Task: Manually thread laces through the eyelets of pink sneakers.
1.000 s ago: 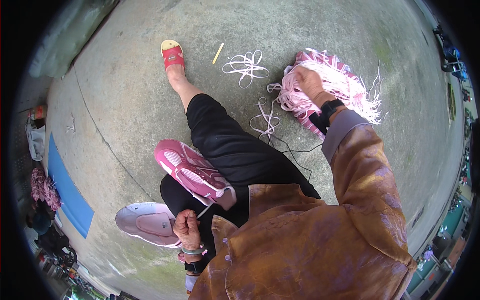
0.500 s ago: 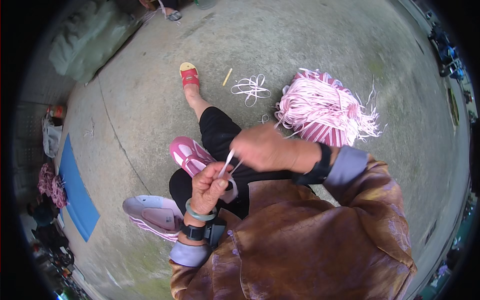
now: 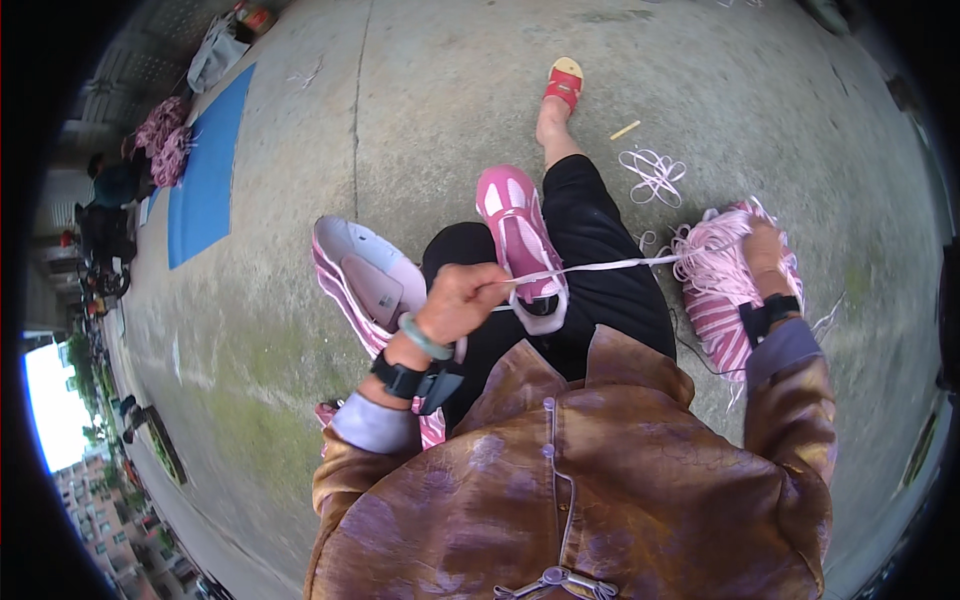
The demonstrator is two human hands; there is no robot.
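Pinching lace [image 3: 608, 266], the left hand [image 3: 460, 303] is nearly closed — the right hand [image 3: 763, 248], grip unclear, touches a bundle [image 3: 718, 280].

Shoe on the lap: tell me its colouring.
The shoe is pink with white mesh panels; best seen in the head view.

the left hand [image 3: 462, 303] pinches a pale lace [image 3: 610, 265], drawn nearly straight over a pink shoe [image 3: 513, 215] at the lap toward a bundle of pink laces [image 3: 712, 275] on the concrete ground [image 3: 450, 110]. the right hand [image 3: 764, 248] rests at the bundle, fingertips indistinct. a second shoe [image 3: 362, 280] appears at left; ahead lie loose lace loops [image 3: 655, 180] and a yellow strip [image 3: 625, 130].
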